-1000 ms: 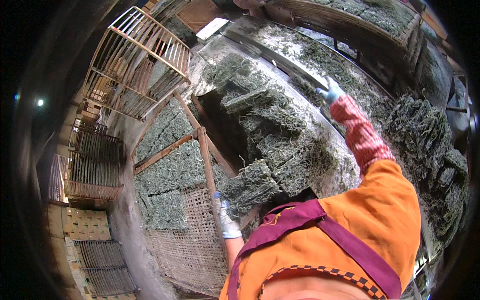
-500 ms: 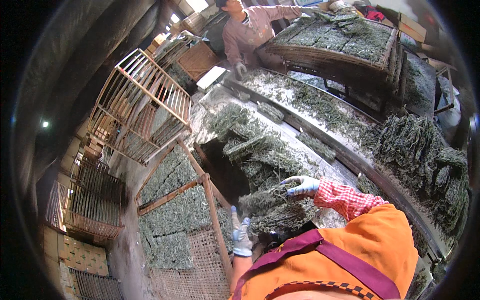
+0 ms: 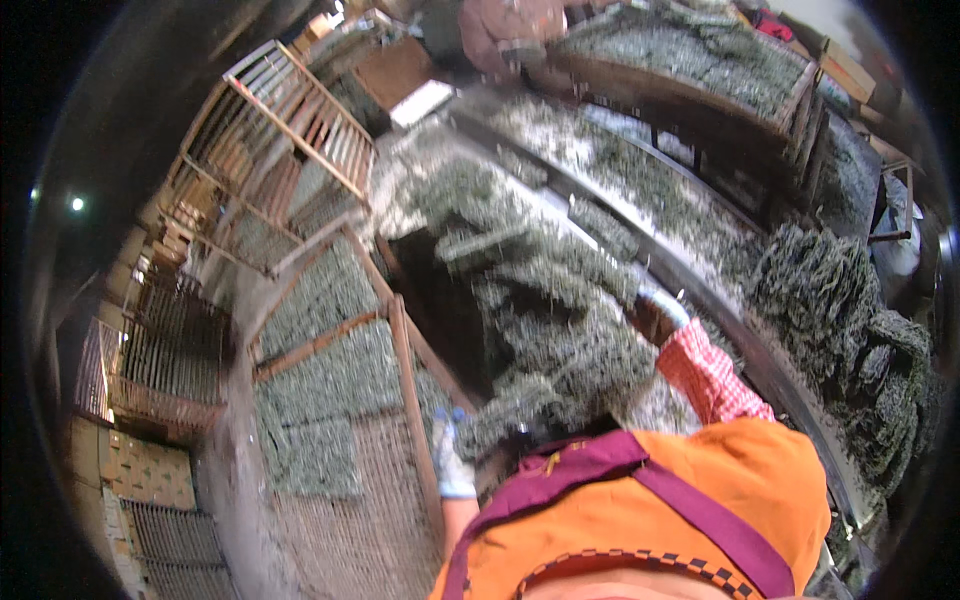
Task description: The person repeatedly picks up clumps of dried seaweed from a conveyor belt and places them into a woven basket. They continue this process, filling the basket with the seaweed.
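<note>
My left hand (image 3: 452,458), in a pale glove with blue fingertips, is at the end of a grey-green bundle of dried stalks (image 3: 512,412). Its fingers point up and its palm appears closed against that end, though the grip is partly hidden. Further up and to the right, my gloved right hand (image 3: 662,312) is blurred, its fingers curled at the end of another bundle of dried stalks (image 3: 600,268). Between the hands lies a heap of the same dried plant (image 3: 560,350). To the left, a wood-framed woven tray (image 3: 330,540) carries flat rows of the stalks (image 3: 330,385).
A long metal-edged conveyor (image 3: 690,285) scattered with plant bits crosses diagonally. At the right is a large plant pile (image 3: 815,290). A person (image 3: 510,35) stands beyond, by stacked laden trays (image 3: 690,90). Slatted wooden racks (image 3: 290,130) and cartons (image 3: 150,468) stand left.
My right hand has moved from the near bundle up and right to another bundle. My left hand has come against the near bundle's end. The view has shifted; the person beyond leans lower.
</note>
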